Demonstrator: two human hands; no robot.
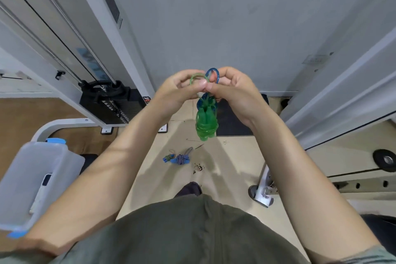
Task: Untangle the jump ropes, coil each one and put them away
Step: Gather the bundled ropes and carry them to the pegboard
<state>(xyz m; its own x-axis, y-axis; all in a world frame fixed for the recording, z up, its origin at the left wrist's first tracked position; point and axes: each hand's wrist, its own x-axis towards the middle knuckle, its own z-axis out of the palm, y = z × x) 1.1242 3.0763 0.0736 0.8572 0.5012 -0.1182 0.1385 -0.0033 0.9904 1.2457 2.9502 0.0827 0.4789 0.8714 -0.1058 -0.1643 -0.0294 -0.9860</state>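
Hands raised together: left hand (pixel 180 90) pinches green rope (pixel 206 122), right hand (pixel 233 92) pinches blue loop (pixel 214 75) (fingers curled); beige floor (pixel 235 156) below.

A: Landmark: the black weight stack (pixel 113 106), left of centre, standing on the floor.

B: Above it?

A: Two chrome guide rods (pixel 75 34) and a black cable (pixel 46 25) rise from it up toward the left, inside a white machine frame (pixel 111 38).

B: Behind and to the right of the stack?

A: Plain grey wall (pixel 225 17), evenly lit. Further right, a second white frame (pixel 342 83) slants across.

B: Floor?

A: Beige flooring (pixel 235 169) right of the stack, a dark mat (pixel 232 122) by the wall, brown flooring (pixel 25 118) to its left.

B: Nearer than the stack?

A: A translucent plastic bin (pixel 34 180) with blue clips, below-left. Far right, a small black weight plate (pixel 385 159).
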